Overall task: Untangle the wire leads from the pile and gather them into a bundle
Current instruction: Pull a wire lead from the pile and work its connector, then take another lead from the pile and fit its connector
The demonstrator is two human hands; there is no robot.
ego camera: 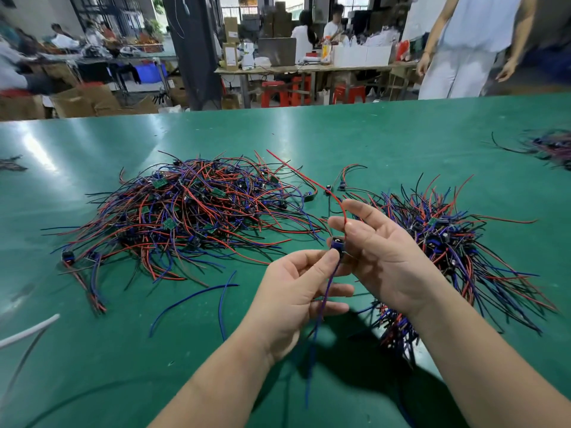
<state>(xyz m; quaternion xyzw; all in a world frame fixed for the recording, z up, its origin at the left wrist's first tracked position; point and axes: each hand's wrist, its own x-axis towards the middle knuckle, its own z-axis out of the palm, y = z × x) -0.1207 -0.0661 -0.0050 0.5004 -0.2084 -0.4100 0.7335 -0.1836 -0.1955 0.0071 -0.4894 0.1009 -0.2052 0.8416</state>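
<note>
Centrally, in the head view, both hands hold one wire lead above a green table (278, 134). The left hand (293, 295) pinches the lead's small blue connector (336, 244) between thumb and forefinger, its other fingers loosely curled. The right hand (389, 257), palm turned toward the camera, pinches the lead's red wire (309, 178) between thumb and forefinger just above the connector. From that pinch the red wire arcs up and away to the left over the table. A blue wire (324, 299) hangs from the connector, crosses the left palm and falls below the wrist.

Left of the hands lies the pile (185, 211), a loose tangle of red, blue and black leads with small green circuit boards among them. Right of the hands, partly behind the right forearm, lies the bundle (457, 257), its leads fanned outward. A loose blue strand (191, 299) lies on the table between the pile and the left forearm. A white cable (27, 333) crosses the lower left corner. Beyond the table's far edge stands a person in white (469, 41).
</note>
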